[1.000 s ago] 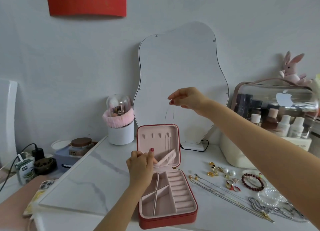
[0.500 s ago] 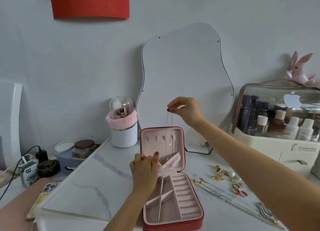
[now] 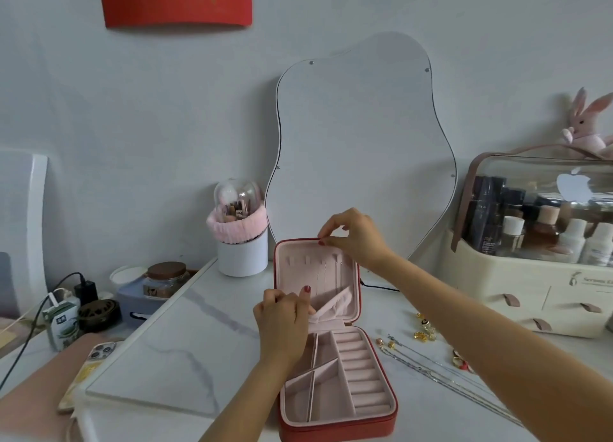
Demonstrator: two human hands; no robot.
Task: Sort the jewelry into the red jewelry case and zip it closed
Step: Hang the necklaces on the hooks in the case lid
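Observation:
The red jewelry case [image 3: 338, 430] lies open on the white table, its pink-lined lid [image 3: 298, 275] standing upright. My right hand [image 3: 355, 237] pinches the top of a thin necklace chain [image 3: 323, 280] at the lid's upper edge; the chain hangs down inside the lid. My left hand [image 3: 285, 322] grips the lid's pink pocket flap [image 3: 331, 304] and holds it pulled open. The tray compartments below hold nothing. Loose necklaces [image 3: 441, 377], gold earrings [image 3: 423, 328] and rings [image 3: 461, 362] lie on the table right of the case.
A wavy mirror [image 3: 361, 143] leans on the wall behind the case. A white brush holder [image 3: 242, 252] stands back left, a cosmetics organiser [image 3: 537, 242] back right. A phone [image 3: 89, 368], carton [image 3: 61, 322] and jar [image 3: 166, 277] sit at the left.
My right hand has lowered the necklace from well above the case down to the lid's top edge, so the chain now hangs inside the lid. My left hand stays on the pocket flap.

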